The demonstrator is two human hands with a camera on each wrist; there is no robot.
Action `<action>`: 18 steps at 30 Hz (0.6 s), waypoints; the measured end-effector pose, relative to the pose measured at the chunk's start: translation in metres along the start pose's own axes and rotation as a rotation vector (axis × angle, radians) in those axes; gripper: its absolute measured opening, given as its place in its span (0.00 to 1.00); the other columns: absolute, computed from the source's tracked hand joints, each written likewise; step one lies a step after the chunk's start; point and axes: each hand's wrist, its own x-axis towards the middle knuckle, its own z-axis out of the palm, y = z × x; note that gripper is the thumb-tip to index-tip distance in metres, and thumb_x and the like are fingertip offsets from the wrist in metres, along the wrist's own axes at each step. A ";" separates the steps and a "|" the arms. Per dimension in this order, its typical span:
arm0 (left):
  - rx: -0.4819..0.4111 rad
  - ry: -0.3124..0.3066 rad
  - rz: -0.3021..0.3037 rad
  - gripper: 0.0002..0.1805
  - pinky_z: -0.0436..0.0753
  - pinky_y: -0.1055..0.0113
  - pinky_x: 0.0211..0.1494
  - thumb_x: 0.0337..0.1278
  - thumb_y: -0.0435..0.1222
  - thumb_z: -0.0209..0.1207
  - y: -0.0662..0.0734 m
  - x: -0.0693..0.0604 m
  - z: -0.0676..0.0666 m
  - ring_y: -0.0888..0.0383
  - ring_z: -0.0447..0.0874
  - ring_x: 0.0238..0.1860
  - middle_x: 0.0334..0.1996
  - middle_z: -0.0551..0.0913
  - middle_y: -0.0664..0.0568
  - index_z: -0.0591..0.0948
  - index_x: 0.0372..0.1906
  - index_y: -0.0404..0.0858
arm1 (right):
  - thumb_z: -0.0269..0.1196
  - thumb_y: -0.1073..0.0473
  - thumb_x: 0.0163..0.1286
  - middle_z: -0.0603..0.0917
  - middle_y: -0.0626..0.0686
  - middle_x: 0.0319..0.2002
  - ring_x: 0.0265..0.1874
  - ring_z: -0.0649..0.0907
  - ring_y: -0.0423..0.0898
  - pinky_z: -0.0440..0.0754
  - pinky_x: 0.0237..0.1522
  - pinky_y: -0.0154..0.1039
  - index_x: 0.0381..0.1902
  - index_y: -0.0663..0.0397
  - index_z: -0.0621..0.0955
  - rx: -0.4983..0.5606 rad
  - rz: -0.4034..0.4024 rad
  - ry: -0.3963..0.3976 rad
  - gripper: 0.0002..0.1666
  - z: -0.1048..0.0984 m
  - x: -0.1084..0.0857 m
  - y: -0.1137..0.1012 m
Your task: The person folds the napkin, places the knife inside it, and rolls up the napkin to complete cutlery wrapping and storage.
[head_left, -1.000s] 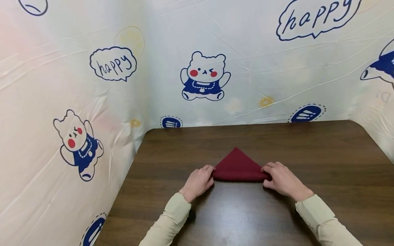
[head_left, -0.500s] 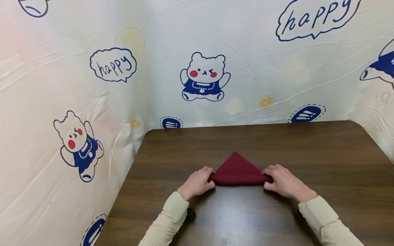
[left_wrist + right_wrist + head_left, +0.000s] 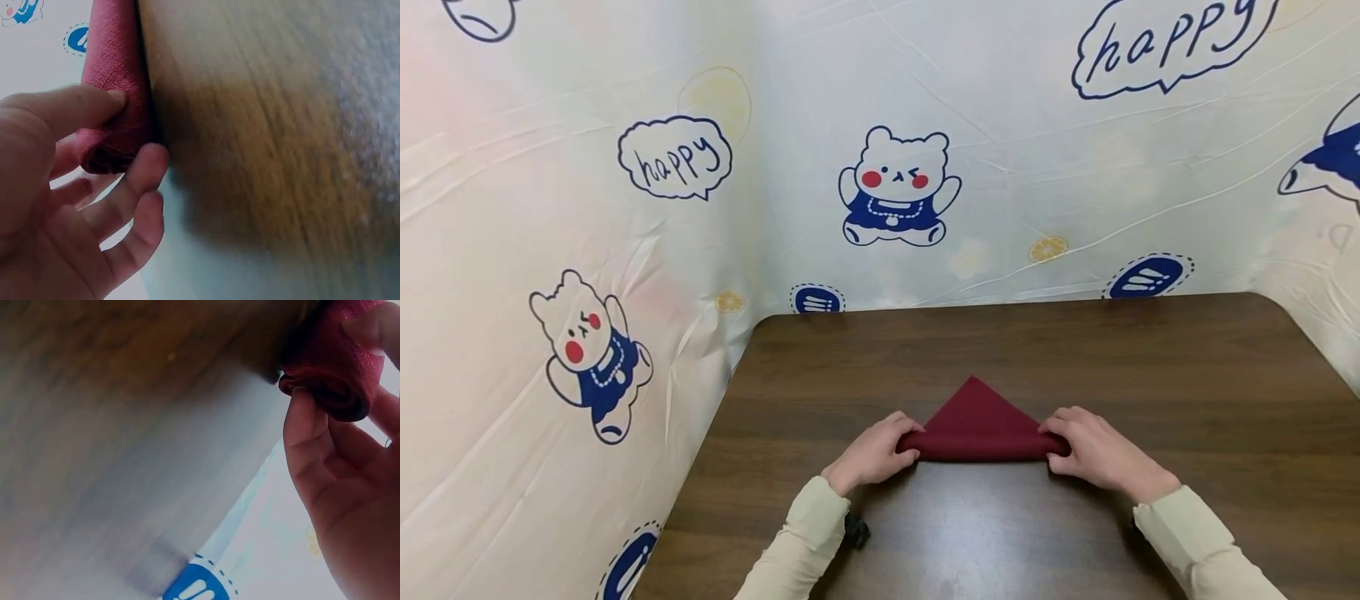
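A dark red cloth point(image 3: 981, 447) lies on the wooden table, its near side rolled into a tube and its far side a flat triangle pointing away. My left hand point(image 3: 870, 450) grips the left end of the roll; in the left wrist view the thumb presses on the cloth point(image 3: 115, 56) while fingers curl about its open end. At the opposite end, my right hand point(image 3: 1101, 450) holds the roll between thumb and fingers. Coiled layers show at that end in the right wrist view, beside the right hand point(image 3: 350, 481).
The brown table point(image 3: 850, 358) has rounded far corners. Pale printed curtains point(image 3: 1000, 167) with bears and "happy" bubbles hang behind it and along its sides. A small black object point(image 3: 856, 530) shows at the left wrist, under the cuff.
The roll has come nearer to me with both hands on its ends. The triangle's tip has shifted toward me too, and the hands sit slightly wider apart.
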 end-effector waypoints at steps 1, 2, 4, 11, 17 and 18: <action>0.025 0.014 0.009 0.17 0.77 0.66 0.50 0.62 0.41 0.60 0.001 0.000 0.000 0.62 0.77 0.44 0.48 0.79 0.56 0.79 0.55 0.43 | 0.70 0.54 0.55 0.79 0.43 0.37 0.39 0.77 0.42 0.79 0.43 0.44 0.42 0.50 0.83 -0.010 -0.014 0.006 0.16 0.000 0.000 0.000; 0.049 0.027 0.015 0.17 0.78 0.66 0.49 0.61 0.41 0.62 0.002 -0.001 0.000 0.62 0.78 0.43 0.48 0.79 0.56 0.79 0.54 0.44 | 0.71 0.54 0.54 0.79 0.43 0.37 0.39 0.78 0.42 0.80 0.42 0.44 0.42 0.50 0.83 -0.023 -0.025 0.013 0.17 0.000 0.000 -0.001; 0.104 0.053 0.029 0.18 0.79 0.66 0.46 0.58 0.42 0.65 0.002 -0.001 0.001 0.62 0.79 0.41 0.46 0.80 0.57 0.80 0.53 0.44 | 0.73 0.54 0.52 0.79 0.44 0.36 0.37 0.78 0.42 0.80 0.41 0.42 0.42 0.51 0.83 -0.054 -0.050 0.027 0.19 0.001 -0.001 -0.002; 0.350 0.146 0.134 0.19 0.79 0.65 0.38 0.52 0.38 0.66 0.005 -0.003 0.006 0.63 0.80 0.34 0.41 0.83 0.57 0.79 0.51 0.45 | 0.72 0.58 0.48 0.78 0.43 0.30 0.29 0.76 0.39 0.78 0.33 0.38 0.37 0.51 0.82 -0.128 -0.140 0.098 0.16 0.001 0.001 -0.006; 0.361 0.183 0.167 0.17 0.73 0.69 0.31 0.50 0.35 0.63 0.000 -0.002 0.010 0.65 0.73 0.24 0.34 0.83 0.60 0.75 0.47 0.46 | 0.70 0.57 0.54 0.81 0.44 0.32 0.29 0.76 0.37 0.78 0.33 0.38 0.40 0.53 0.84 -0.079 -0.118 0.049 0.15 -0.005 0.000 -0.006; 0.353 0.182 0.165 0.16 0.72 0.70 0.30 0.51 0.35 0.63 -0.001 -0.001 0.010 0.65 0.71 0.23 0.33 0.83 0.60 0.74 0.46 0.46 | 0.69 0.57 0.54 0.82 0.43 0.33 0.30 0.76 0.36 0.78 0.34 0.37 0.41 0.53 0.84 -0.064 -0.110 0.039 0.15 -0.006 0.000 -0.005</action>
